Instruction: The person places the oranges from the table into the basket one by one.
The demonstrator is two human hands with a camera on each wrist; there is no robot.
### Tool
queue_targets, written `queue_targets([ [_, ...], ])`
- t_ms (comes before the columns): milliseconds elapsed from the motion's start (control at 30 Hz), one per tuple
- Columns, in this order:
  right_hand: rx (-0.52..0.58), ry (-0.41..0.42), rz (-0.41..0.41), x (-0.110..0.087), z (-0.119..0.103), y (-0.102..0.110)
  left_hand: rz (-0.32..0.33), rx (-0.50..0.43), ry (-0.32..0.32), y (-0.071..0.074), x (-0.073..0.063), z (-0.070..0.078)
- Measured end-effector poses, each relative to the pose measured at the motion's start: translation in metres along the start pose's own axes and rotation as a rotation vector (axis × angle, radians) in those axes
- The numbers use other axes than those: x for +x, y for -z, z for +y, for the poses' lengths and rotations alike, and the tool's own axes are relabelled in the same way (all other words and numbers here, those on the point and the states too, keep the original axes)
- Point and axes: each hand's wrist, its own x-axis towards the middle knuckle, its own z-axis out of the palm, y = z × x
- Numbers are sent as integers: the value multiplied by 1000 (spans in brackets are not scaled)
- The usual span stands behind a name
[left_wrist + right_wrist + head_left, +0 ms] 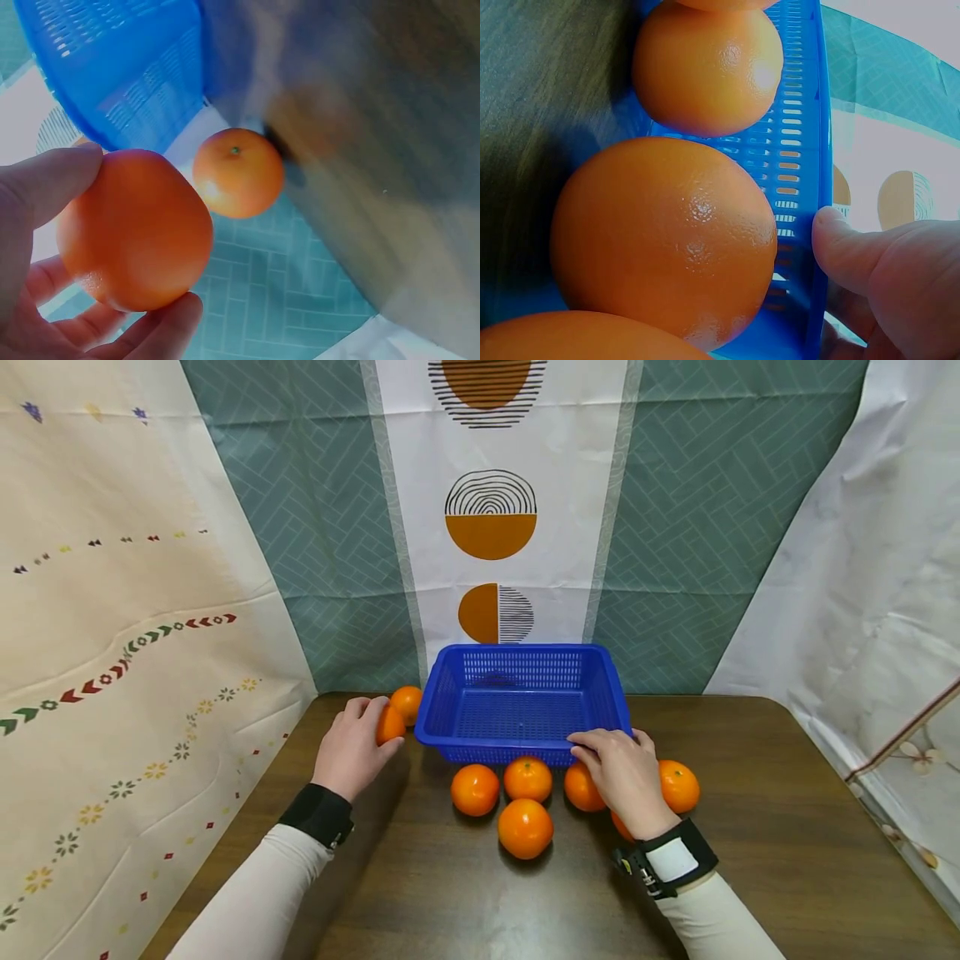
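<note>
My left hand (352, 747) holds an orange (135, 229) between thumb and fingers, left of the blue plastic basket (517, 752). Close beyond it, another orange (238, 172) lies by the basket's left side. My right hand (622, 777) grips the basket's rim at the front right corner; in the right wrist view the thumb (840, 232) presses the rim and the other fingers are partly hidden. Nearby, an orange (667, 240) sits against the basket's slotted front wall. No fruit shows inside the basket, which stands upright on the table.
Several oranges lie before the basket, among them one at the left (475, 790), one in the middle (528, 779) and one nearer me (525, 828). Another orange (679, 786) is right of my right hand. A patterned cloth (491, 452) hangs behind the brown table (435, 902).
</note>
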Motion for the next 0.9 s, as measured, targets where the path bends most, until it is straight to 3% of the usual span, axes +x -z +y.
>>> queue_targets([
  [133, -2, 5, 9, 0, 0, 0, 2, 6, 14, 5, 3, 4],
  [467, 1, 0, 1, 0, 0, 2, 60, 2, -30, 13, 11, 15],
  [900, -3, 1, -1, -1, -1, 1, 25, -27, -25, 24, 18, 39],
])
